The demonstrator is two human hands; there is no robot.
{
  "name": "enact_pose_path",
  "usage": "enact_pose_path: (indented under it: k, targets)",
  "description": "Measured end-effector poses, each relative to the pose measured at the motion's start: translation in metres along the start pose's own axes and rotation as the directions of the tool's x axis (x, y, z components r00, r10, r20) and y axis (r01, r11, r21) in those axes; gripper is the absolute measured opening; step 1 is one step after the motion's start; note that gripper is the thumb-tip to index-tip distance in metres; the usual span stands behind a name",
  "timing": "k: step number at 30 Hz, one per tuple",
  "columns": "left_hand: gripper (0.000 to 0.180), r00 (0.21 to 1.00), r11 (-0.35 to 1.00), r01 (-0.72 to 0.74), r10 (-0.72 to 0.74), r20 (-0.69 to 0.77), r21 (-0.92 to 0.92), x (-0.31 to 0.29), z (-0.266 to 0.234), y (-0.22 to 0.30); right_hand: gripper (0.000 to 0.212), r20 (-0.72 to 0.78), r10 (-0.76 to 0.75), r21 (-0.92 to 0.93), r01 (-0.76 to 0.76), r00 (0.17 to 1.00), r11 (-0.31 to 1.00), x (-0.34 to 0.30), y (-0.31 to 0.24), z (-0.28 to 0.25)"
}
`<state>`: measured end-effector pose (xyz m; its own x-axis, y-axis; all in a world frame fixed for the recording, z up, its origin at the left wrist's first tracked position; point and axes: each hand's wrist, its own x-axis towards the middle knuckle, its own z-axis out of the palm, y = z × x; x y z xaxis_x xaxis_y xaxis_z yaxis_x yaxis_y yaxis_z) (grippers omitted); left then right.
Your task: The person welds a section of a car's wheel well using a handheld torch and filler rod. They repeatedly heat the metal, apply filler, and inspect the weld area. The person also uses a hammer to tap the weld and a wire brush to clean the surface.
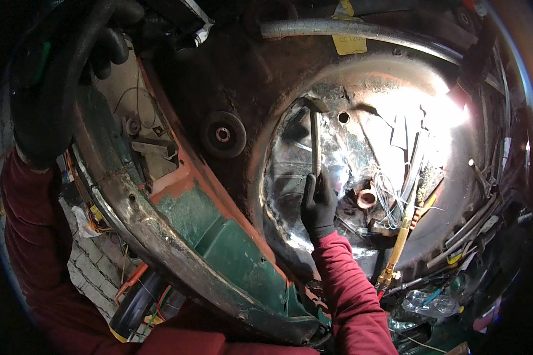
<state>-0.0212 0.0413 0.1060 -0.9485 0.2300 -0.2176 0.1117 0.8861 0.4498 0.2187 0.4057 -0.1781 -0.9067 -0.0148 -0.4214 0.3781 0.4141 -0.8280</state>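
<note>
Far left, I log the left hand (71, 65), gloved in black, up beside a rusty lip (154, 231); its fingers (118, 47) are curled, but the dark hides whether they grip anything, so I cannot tell; below it, loose cables (95, 219) hang above paving (89, 260); inside the lip runs a green panel (243, 254), and beyond that sits an abrasive disc (223, 134), well apart from both hands.

Centre: the hammer (315, 142) is inside the round well (373, 74), head at the far end, left of a small hole (343, 118); contact between head and metal I cannot confirm; the right hand (320, 204), also gloved, has its fingers wrapped narrow round the near end of the handle.

My notes on handling: that low hold should give good swing, though less fine aim; I would favour short, light blows, face square to the sheet, wrist loose; glare to the right may mask small dents, so judge by touch as well.

Right of the hand: a rusty ring (366, 198), coiled wire (388, 204), then a brass-coloured torch (400, 248); I would keep the backswing clear of these; farther right lies a clear bottle (432, 303).
</note>
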Motion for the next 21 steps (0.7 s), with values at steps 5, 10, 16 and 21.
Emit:
enact_pose_path:
  k: [5, 10, 16, 21]
  targets:
    - [0.065, 0.999, 0.968, 0.039, -0.046, -0.025, -0.248, -0.002, 0.005, 0.001, 0.014, 0.01, 0.101, 0.249, -0.1, 0.995, 0.963, -0.004, 0.022, 0.017]
    - [0.059, 0.996, 0.995, 0.09, -0.091, -0.01, -0.048, -0.005, -0.001, 0.007, 0.023, -0.019, 0.132, 0.165, -0.127, 0.991, 0.978, -0.004, 0.011, 0.012]
    - [0.048, 0.988, 0.988, 0.154, -0.154, 0.032, 0.004, 0.002, -0.002, 0.01, 0.025, -0.022, 0.083, 0.01, -0.083, 0.996, 0.996, 0.006, 0.01, 0.016]
    - [0.048, 0.998, 0.995, 0.055, -0.053, 0.024, -0.078, -0.007, -0.004, -0.008, 0.025, -0.022, 0.072, -0.025, -0.073, 0.997, 0.997, 0.005, 0.01, 0.015]
